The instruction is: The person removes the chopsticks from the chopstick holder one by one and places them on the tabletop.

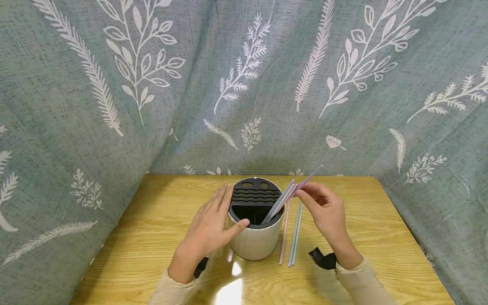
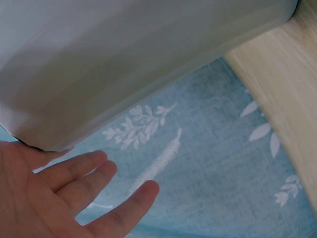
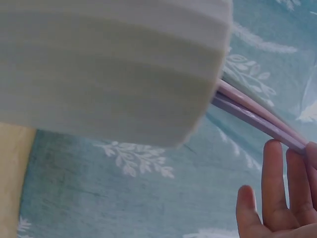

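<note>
A round white holder (image 1: 253, 246) with a ribbed wall and a black slotted top (image 1: 255, 195) stands on the table. At its left side my left hand (image 1: 209, 228) rests with fingers extended, the thumb on the front rim. To the right of the holder, my right hand (image 1: 328, 209) pinches a thin purple straw (image 1: 311, 174) between thumb and fingers; the straw's lower part overlaps several pastel straws (image 1: 279, 204) leaning in the large front opening. In the right wrist view, pink and purple straws (image 3: 262, 121) run from the holder's rim to the fingertips.
A pink straw (image 1: 284, 237), a blue straw (image 1: 294, 241) and a green straw (image 1: 298, 235) lie on the wooden table (image 1: 381, 237) right of the holder. A leaf-patterned cloth (image 1: 282, 84) hangs behind the table and along both sides.
</note>
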`<act>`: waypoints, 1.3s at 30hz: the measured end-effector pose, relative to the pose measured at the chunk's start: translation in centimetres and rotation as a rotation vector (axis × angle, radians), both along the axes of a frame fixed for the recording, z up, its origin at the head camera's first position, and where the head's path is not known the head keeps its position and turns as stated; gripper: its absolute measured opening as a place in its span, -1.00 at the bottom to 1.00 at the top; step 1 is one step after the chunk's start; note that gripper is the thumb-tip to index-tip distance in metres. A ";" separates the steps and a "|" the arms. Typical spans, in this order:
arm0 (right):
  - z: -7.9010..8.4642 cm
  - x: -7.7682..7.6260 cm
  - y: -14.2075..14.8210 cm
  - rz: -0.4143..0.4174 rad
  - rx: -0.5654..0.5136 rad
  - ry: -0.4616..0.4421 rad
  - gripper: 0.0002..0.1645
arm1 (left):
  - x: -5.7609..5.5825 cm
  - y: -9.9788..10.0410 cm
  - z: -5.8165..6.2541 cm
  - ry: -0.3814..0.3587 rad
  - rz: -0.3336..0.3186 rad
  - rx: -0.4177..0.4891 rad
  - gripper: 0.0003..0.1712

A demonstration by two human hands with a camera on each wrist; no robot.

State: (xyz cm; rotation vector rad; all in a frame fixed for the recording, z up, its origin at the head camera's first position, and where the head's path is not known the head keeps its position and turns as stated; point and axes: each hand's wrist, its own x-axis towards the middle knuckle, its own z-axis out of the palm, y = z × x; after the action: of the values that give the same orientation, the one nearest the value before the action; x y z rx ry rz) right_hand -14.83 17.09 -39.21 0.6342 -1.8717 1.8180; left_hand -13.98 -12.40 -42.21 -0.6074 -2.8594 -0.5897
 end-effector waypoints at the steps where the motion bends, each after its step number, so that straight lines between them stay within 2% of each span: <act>1: 0.2 0.0 0.1 0.004 -0.012 0.015 -0.80 | 0.0 0.0 0.0 0.001 -0.001 0.001 0.12; 7: 1.4 0.2 0.9 0.020 -0.095 0.113 -0.75 | 0.1 0.0 0.0 -0.004 0.000 0.000 0.12; 13: 2.6 0.5 1.9 -0.014 -0.213 0.164 -0.79 | 0.1 0.0 0.0 -0.001 0.000 0.002 0.12; 19: 3.8 0.6 3.1 0.067 -0.422 0.213 -0.81 | 0.1 -0.1 -0.1 -0.001 -0.002 0.010 0.12; 22: 3.9 0.5 3.9 0.069 -0.430 0.208 -0.81 | 0.1 -0.1 -0.1 0.002 -0.003 0.014 0.12; 26: 2.9 0.4 5.2 -0.054 -0.260 0.068 -0.81 | 0.1 -0.1 -0.1 0.010 -0.005 0.017 0.11; 29: 1.2 0.1 6.2 -0.154 -0.082 -0.091 -0.79 | 0.1 -0.1 -0.2 0.012 -0.007 0.018 0.11; 31: -0.4 -0.4 6.9 -0.182 0.018 -0.182 -0.77 | 0.1 -0.1 -0.2 0.012 -0.009 0.018 0.11; 35: -3.9 -1.4 8.0 -0.169 0.130 -0.343 -0.70 | 0.1 -0.1 -0.2 0.014 -0.010 0.017 0.11; 39: -7.0 -2.4 8.6 -0.125 0.167 -0.512 -0.61 | 0.0 0.0 -0.1 0.014 -0.008 0.018 0.11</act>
State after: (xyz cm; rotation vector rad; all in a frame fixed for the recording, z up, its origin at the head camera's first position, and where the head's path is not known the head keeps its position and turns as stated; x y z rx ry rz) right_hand -17.22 25.73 -46.21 0.0948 -2.3470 1.8764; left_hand -13.99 -12.44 -42.34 -0.6175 -2.8364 -0.6092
